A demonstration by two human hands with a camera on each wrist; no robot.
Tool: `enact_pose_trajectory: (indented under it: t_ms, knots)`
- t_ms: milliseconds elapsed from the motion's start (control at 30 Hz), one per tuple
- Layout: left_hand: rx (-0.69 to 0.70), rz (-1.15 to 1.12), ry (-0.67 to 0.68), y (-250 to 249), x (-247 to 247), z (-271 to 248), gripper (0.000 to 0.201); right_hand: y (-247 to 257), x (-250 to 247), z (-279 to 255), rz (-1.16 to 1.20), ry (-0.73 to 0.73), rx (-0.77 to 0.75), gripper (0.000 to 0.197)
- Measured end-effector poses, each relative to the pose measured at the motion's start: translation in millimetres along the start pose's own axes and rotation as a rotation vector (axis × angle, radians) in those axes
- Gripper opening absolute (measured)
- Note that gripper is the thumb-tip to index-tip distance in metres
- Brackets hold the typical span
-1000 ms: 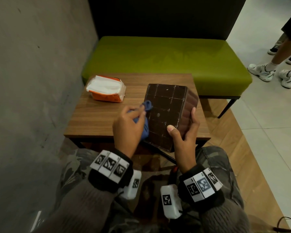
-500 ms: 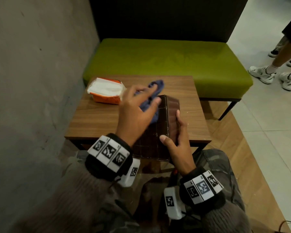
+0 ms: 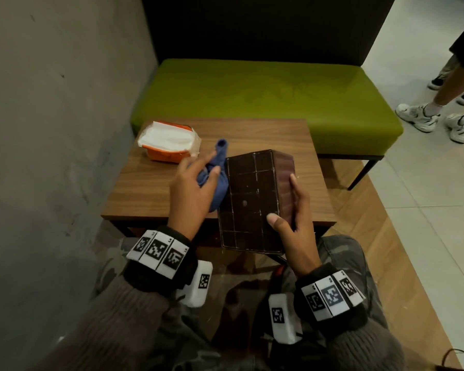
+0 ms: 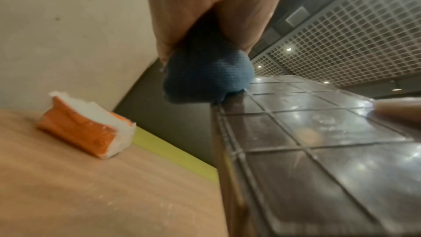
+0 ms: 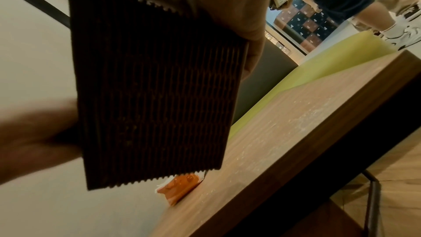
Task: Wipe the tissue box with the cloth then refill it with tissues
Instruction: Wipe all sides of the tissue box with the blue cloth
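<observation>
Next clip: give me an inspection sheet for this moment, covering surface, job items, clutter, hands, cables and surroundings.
Surface: wooden table, pale specks on its top in the right wrist view.
Job's things: dark brown tissue box held tilted above the table's near edge; blue cloth bunched against the box's left side; orange tissue pack, open with white tissues showing, at the table's far left.
Clutter: nothing seen.
Hands: left hand grips the cloth; right hand grips the box, thumb on its gridded face.
Cables: a thin dark cable on the floor at lower right.
Surroundings: grey wall to the left, green bench behind the table, a bystander's legs at far right.
</observation>
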State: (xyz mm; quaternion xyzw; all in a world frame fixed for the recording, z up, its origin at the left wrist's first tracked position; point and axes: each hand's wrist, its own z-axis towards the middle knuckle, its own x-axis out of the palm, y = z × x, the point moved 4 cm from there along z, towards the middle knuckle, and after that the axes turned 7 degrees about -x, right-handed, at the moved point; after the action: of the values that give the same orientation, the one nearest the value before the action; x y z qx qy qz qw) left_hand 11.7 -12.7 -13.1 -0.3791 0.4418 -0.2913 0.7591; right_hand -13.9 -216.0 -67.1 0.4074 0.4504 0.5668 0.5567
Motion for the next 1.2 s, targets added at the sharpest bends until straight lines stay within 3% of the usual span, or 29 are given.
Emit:
enact_pose_trajectory:
  t_ms: [67,133,267,367,567,700,767,967,1033,1200]
  knots:
    - [-0.105,0.000,0.029,11,5,-13,0.016,0,-3,2,0.012,-0.064,-0.013,0.082]
    - [-0.129,-0.003,0.021,9,11,-35,0.020,1,-4,9,0.031,-0.148,-0.024,0.080]
    - [0.103,0.038,0.078,-21,25,-74,0.041,1,3,19,-0.004,-0.210,-0.001,0.088]
    - [0.298,0.079,0.156,-40,34,-88,0.042,-4,5,20,0.031,-0.230,0.024,0.087]
    - [0.099,-0.087,-0.017,-41,22,-26,0.036,-9,15,6,-0.167,-0.033,0.007,0.096]
    - [0.434,0.058,0.232,-64,27,-51,0.033,-14,18,4,-0.224,0.049,-0.014,0.086]
    - [0.522,0.121,0.295,-55,26,-57,0.033,-15,17,3,-0.236,0.079,-0.016,0.081]
    - [0.231,-0.029,-0.002,-41,17,-43,0.028,-11,25,1,-0.137,0.086,0.064,0.099]
    - [0.285,0.018,-0.001,-43,21,-59,0.026,-17,24,1,-0.095,0.042,0.114,0.095]
    - [0.351,0.089,0.153,-16,26,-100,0.026,-22,8,7,0.202,-0.058,0.258,0.074]
